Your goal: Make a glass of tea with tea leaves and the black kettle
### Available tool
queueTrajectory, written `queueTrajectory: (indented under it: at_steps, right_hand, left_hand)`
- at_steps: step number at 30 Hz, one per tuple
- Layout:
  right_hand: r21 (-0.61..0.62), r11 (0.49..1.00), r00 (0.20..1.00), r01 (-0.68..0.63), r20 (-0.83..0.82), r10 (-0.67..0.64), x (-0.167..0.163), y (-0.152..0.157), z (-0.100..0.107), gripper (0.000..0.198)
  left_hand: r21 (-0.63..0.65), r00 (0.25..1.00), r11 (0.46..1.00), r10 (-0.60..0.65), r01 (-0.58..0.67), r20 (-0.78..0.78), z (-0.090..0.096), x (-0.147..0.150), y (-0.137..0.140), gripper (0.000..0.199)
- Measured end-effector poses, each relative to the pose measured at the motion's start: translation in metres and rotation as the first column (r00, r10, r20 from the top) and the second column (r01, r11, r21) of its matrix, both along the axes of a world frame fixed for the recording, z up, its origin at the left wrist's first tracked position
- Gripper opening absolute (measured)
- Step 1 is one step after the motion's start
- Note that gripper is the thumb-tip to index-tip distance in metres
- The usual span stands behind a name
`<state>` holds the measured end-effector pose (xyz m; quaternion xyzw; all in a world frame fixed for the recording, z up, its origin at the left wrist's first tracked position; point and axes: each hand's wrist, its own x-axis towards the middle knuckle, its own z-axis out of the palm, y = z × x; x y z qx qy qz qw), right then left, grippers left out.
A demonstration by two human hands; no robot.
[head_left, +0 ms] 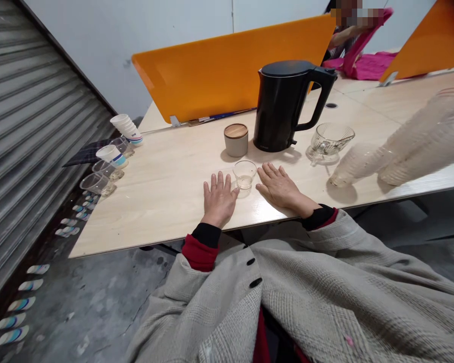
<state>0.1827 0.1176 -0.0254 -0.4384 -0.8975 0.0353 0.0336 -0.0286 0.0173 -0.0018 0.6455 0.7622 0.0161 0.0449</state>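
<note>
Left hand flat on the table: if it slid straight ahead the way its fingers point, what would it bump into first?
Probably the small grey jar with a wooden lid; the left hand would just pass left of the small clear glass cup.

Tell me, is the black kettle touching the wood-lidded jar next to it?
Apart. The head view shows a strip of bare table between the black kettle and the wood-lidded jar.

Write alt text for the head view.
Left hand and right hand lie flat on a wooden table, either side of a small clear cup. Behind stand a black kettle, a lidded jar and a glass cup.
</note>
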Motion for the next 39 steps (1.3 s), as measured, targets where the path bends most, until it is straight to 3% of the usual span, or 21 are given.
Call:
queueTrajectory:
  at_steps: [9,21,31,35,39]
  right_hand:
    - [-0.027,1.000,1.000,0.004,0.024,-0.003,-0.001,-0.003,0.008,0.075]
    - [0.009,1.000,1.000,-0.004,-0.006,0.004,0.000,-0.001,0.002,0.073]
    - [-0.047,0.999,1.000,0.007,0.003,-0.007,-0.003,-0.004,0.016,0.074]
    - [-0.008,1.000,0.986,-0.011,-0.164,0.009,0.006,-0.007,0.017,0.069]
    - [0.216,0.964,0.893,0.153,-0.448,-0.041,0.044,-0.012,0.045,0.065]
  left_hand:
    - [-0.013,1.000,1.000,0.005,-0.006,-0.013,0.002,0.001,-0.001,0.070]
    - [0.002,1.000,1.000,-0.001,0.001,-0.024,0.000,0.000,0.000,0.069]
    - [-0.003,1.000,1.000,0.004,-0.004,-0.008,0.001,0.000,0.001,0.069]
    - [0.010,1.000,1.000,0.005,-0.005,-0.008,0.002,0.000,0.001,0.068]
    - [0.020,1.000,1.000,-0.003,0.003,0.005,0.000,-0.001,0.001,0.068]
